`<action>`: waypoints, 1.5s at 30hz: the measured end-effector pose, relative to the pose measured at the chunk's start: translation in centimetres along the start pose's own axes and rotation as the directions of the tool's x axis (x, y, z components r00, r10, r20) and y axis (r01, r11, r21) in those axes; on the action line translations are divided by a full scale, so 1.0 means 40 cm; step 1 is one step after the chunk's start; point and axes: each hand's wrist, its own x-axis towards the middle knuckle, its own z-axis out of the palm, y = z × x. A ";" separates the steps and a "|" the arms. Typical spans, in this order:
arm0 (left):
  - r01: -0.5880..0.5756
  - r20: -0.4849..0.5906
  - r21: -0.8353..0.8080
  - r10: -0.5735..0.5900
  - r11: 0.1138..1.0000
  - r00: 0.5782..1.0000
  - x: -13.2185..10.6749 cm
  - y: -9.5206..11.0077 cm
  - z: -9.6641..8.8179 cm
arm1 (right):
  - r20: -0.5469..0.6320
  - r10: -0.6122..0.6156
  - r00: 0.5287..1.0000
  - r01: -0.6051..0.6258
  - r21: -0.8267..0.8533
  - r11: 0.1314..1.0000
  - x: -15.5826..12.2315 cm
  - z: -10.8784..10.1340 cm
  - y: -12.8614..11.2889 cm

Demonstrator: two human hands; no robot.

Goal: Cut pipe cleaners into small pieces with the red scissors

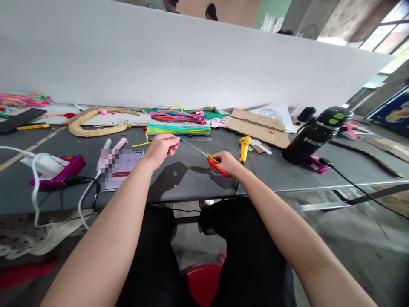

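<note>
We sit at a dark grey table (179, 187), its top scattered with small scraps, and hold both hands above it. Our left hand (162, 149) pinches one end of a thin greyish strand (191, 146), which runs across to the scissors (220, 168) with red and yellow handles, gripped in our right hand (227, 161); we cannot tell whether the blades close on it. Just beyond our left hand lies a flat stack of coloured stems (179, 129), and farther left a curved tan piece (76, 128). Nearer to us and left of that hand are a phone (126, 172) and a purple power block (73, 167) with white cables. Just past our right hand a yellow glue gun (244, 147) stands near a sheet of brown cardboard (260, 128); farther right a black bottle (315, 136) leans in view. Behind everything, beyond both hands, rises a long white partition (179, 59), with bright windows (390, 34) far to the right. Below our hands, a red stool (204, 283) shows between our black-trousered legs (255, 256).
</note>
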 end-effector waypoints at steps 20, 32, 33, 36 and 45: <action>-0.008 -0.068 0.005 0.008 1.000 0.998 0.006 0.000 0.004 | 0.014 -0.013 1.000 0.014 -0.050 0.999 0.003 0.001 0.001; -0.028 -0.075 0.061 0.033 0.998 0.997 0.005 0.001 0.015 | -0.004 0.002 1.000 -0.002 -0.034 0.999 0.003 0.002 0.001; -0.029 -0.074 0.064 0.034 0.998 0.997 0.005 0.001 0.016 | -0.005 -0.001 1.000 0.000 -0.035 0.999 0.003 0.002 0.001; -0.036 -0.067 0.075 0.041 0.997 0.997 0.006 -0.002 0.016 | -0.005 -0.007 1.000 0.006 -0.047 0.999 0.004 0.004 0.001; -0.045 -0.067 0.070 0.050 0.996 0.996 0.009 -0.008 0.015 | -0.004 -0.001 1.000 0.001 -0.058 0.998 0.007 0.005 0.001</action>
